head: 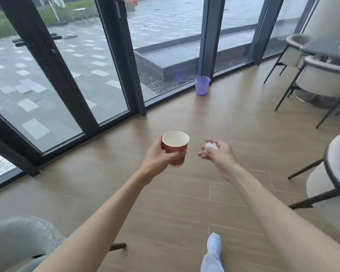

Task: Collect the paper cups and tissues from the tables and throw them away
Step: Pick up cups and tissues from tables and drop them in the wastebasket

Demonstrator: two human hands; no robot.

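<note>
**Carry to bin: cup and tissue in hand**

Left hand (157,156): fingers wrapped around a red paper cup (176,147), upright, mouth open, apparently empty. Right hand (219,154): fingers curled around a crumpled white tissue (212,145). Purple mesh wastebasket (202,85) stands ahead on the wood floor by the window, well apart. Judgement: walk close, keep cup level, drop from directly above the rim rather than tossing. Far-right tabletop (326,46) may hold another scrap.

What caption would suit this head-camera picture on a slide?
Left hand holding a red paper cup, right hand a crumpled tissue, facing the purple bin by the window.
</note>
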